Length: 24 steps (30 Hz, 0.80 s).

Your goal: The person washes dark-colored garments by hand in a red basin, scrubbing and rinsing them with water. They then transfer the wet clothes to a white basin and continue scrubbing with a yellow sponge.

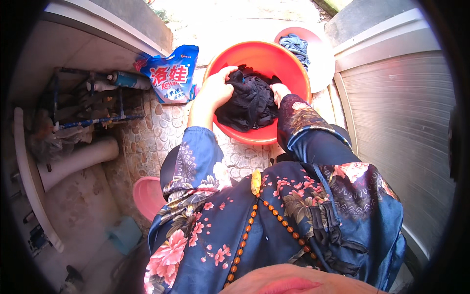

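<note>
Bunched black clothing [248, 103] lies in a large red plastic basin [293, 71] on the floor in front of me. On its left side my left hand [220, 89] is closed on the cloth, fingers bent over its upper edge. My right hand [280, 92] grips the opposite side near the basin's right wall, with its fingers partly hidden by the cloth and sleeve. The garment's exact kind cannot be made out among the folds.
A blue detergent bag [176, 61] stands left of the red basin. Beyond it at the right, a pale pink basin [320, 44] holds blue clothing [295, 46]. Left are a blue-barred rack [105, 119], a pink basin [147, 198] and a light-blue container [125, 235]. A grey door [404, 117] borders the right.
</note>
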### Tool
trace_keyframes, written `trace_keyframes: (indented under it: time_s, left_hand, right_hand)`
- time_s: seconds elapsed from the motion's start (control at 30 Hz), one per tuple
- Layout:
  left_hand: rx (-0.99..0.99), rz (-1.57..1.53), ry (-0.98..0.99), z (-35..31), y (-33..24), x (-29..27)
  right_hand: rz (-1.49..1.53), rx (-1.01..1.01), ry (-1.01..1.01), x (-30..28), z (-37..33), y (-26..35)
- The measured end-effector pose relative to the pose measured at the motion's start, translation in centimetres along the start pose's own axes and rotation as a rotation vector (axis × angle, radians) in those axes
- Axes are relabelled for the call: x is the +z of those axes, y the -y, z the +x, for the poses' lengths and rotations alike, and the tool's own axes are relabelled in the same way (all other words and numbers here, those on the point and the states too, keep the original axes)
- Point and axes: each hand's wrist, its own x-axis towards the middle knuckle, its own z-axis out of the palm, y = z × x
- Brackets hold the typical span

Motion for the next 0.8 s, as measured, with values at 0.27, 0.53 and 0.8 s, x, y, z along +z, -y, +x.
trace_keyframes:
  time_s: [0.27,0.53,0.8]
  left_hand:
    - [-0.058,0.052,0.005,0.9,0.8,-0.3]
    - [-0.038,0.071,-0.042,1.8,2.2,-0.9]
    - [0.018,0.125,0.005,3.5,2.9,-0.4]
  right_hand:
    - [0.243,-0.401,0.035,-3.6,-14.8,10.2]
    - [0.288,-1.126,0.331,-10.9,-27.1,18.0]
    - [0.547,-1.383,0.409,-14.0,-38.6,20.0]
